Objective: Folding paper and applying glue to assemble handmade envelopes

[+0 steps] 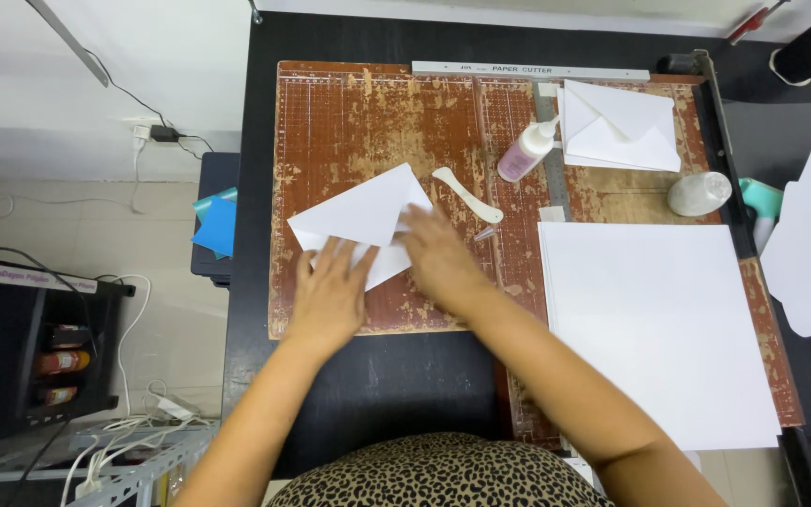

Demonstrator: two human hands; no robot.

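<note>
Worn wooden cutter board (pixel 349 122), folded white paper (pixel 368 214) under both flat, open hands, left hand (pixel 330 293), right hand (pixel 438 258)

Bare board left of the folded paper (pixel 368 221); glue bottle (pixel 527 150) (and bone folder (pixel 466 195)) crowd right.

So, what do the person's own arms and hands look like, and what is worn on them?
Both arms are bare from the hands up to the edge of the picture; no sleeves show. The left hand and the right hand have no gloves, and I see no rings, watch or bracelet. Near the body there is leopard-print clothing.
</note>
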